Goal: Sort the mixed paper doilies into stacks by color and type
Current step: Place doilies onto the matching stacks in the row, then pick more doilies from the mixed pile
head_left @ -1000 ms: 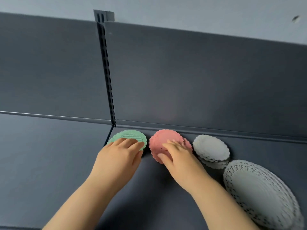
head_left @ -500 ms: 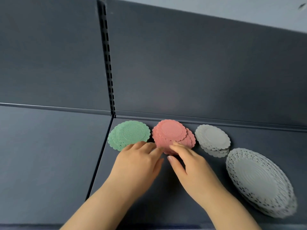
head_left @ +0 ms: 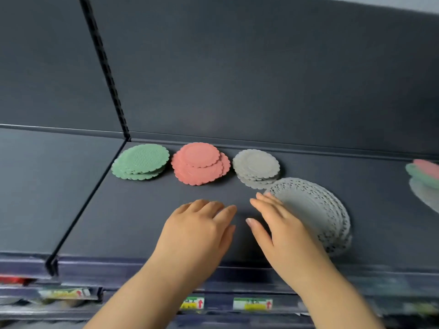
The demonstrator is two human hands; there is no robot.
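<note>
Both hands reach forward over the dark shelf, palms down and holding nothing. The left hand lies flat with its fingers pressed close together and the thumb tucked alongside, well short of the coloured stacks. The right hand is also flat, fingers nearly together and the thumb spread inward toward the left hand; its outer edge overlaps the near rim of the large white lace doilies, though actual contact cannot be told. That stack is wide, round and pierced with open lacework around a plain centre, its layers fanned toward the front. Behind it, along the back of the shelf, three smaller stacks sit in a row: the green doilies at the left, the pink doilies in the middle and the small white doilies at the right, just beside the lace stack. These are scalloped at the rim, solid paper with an embossed centre, each pile loosely offset. At the far right edge a mixed pile of pink, green and white doilies shows, blurred. The shelf is matte dark grey metal with a matching back panel, a slotted upright and a thin divider. Price labels sit on the front edge below.
</note>
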